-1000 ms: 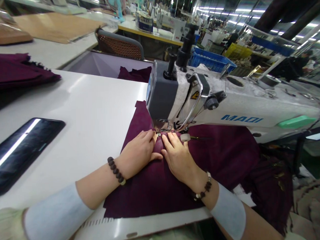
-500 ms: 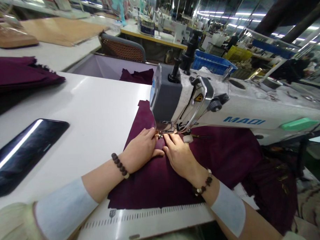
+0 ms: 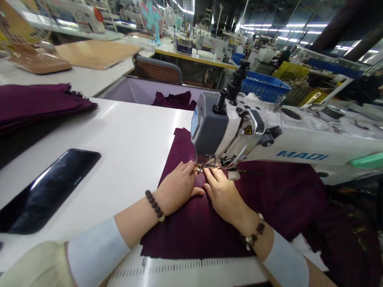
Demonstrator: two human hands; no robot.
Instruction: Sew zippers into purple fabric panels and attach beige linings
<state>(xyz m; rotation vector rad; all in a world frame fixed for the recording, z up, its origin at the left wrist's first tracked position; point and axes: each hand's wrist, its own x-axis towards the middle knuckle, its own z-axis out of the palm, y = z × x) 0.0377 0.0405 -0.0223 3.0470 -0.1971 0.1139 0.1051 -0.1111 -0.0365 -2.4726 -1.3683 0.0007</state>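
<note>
A dark purple fabric piece (image 3: 182,240) lies under the presser foot of a white and grey sewing machine (image 3: 209,126). My left hand (image 3: 177,188) rests on it just left of the needle area, fingers stretched toward the foot and thumb pointing right. My right hand (image 3: 226,196) lies flat on the cloth to the right of the foot, fingertips close to it. Both hands press the fabric down without gripping it. The needle itself is too small to make out.
A black phone (image 3: 51,190) lies on the white table (image 3: 125,141) at left. Stacked purple fabric (image 3: 36,103) sits behind it. More purple cloth (image 3: 345,238) hangs at the right edge. A lilac bin (image 3: 126,89) holds fabric beyond the table. A blue crate (image 3: 265,85) stands behind the machine.
The whole view has shifted, so the machine, cloth and hands appear lower and farther right. Relative to the presser foot, both hands look nearly unmoved.
</note>
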